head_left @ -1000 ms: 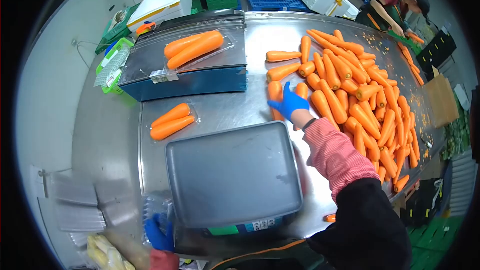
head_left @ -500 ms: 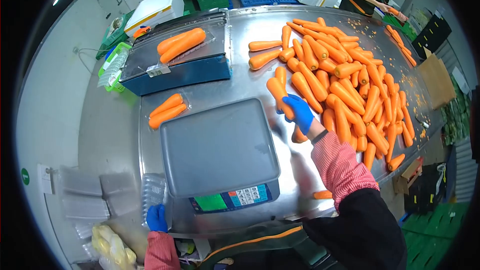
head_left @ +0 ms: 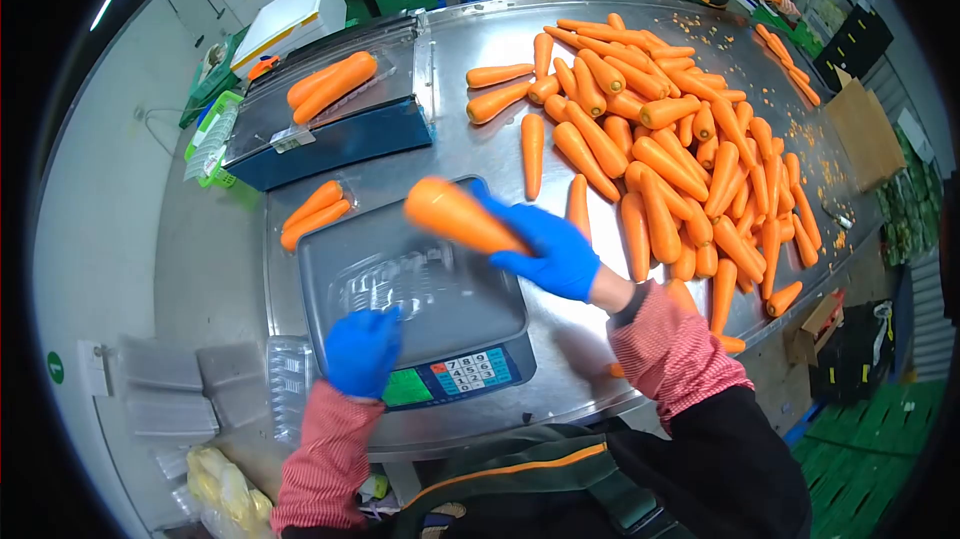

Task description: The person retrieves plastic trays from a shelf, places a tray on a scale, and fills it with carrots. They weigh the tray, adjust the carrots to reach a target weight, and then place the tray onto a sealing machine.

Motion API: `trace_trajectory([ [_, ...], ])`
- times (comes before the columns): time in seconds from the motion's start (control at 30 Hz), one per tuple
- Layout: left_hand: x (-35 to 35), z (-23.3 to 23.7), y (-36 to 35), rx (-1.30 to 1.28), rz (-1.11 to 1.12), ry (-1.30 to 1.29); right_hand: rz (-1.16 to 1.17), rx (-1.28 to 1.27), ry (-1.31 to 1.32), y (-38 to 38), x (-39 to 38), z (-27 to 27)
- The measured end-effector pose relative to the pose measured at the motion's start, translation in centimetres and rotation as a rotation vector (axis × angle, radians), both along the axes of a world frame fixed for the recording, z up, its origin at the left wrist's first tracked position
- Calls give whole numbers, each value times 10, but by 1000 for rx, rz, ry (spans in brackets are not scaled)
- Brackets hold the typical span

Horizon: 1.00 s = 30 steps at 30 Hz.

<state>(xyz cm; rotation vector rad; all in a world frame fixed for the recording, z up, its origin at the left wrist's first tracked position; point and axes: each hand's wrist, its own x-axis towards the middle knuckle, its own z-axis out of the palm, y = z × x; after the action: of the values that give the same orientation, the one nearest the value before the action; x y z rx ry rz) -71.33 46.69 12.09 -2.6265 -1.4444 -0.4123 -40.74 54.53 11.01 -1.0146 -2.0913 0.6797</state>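
With my right fingers (head_left: 512, 211) wrapped round the carrot's (head_left: 452, 213) narrow end, its thick end jutting leftward from them, I'd keep it level, clear of the plastic tray (head_left: 400, 284) just beyond my left fingers (head_left: 375, 324), whose grip I cannot tell.

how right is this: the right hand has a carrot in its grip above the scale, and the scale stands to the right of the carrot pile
One thing is wrong, the side: the head view shows the scale to the left of the carrot pile. The right hand does have a carrot in its grip above the scale.
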Motion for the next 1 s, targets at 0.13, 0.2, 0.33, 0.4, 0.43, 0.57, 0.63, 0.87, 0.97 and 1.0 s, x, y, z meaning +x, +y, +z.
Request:
trace_trajectory([
  [0.13, 34, -41, 10, -61, -53, 74, 157, 95, -338, 0, -46, -6],
  [0.2, 38, -42, 8, -99, -18, 64, 118, 131, -386, -1, -49, -15],
  [0.33, 28, -23, 3, -188, -4, -158, -390, 27, -328, 15, -1, -32],
  [0.4, 14, -20, -2, -102, 34, -341, -669, -320, -537, 34, 35, -31],
  [0.43, 10, -18, -6, -84, 96, -406, -740, -597, -658, 40, 47, -23],
  [0.57, -6, -16, -1, -16, 267, -658, -697, -772, -434, 32, 81, -139],
  [0.63, -12, -20, -5, -5, 302, -743, -682, -786, -267, 30, 80, -127],
  [0.87, -26, -25, -34, -28, 388, -830, -170, -113, -262, 21, 4, 13],
  [0.97, -21, -24, -40, -53, 390, -853, 81, 106, -405, 31, -42, 21],
  [1.0, -20, -18, -43, -72, 394, -836, 124, 77, -431, 34, -51, 15],
])
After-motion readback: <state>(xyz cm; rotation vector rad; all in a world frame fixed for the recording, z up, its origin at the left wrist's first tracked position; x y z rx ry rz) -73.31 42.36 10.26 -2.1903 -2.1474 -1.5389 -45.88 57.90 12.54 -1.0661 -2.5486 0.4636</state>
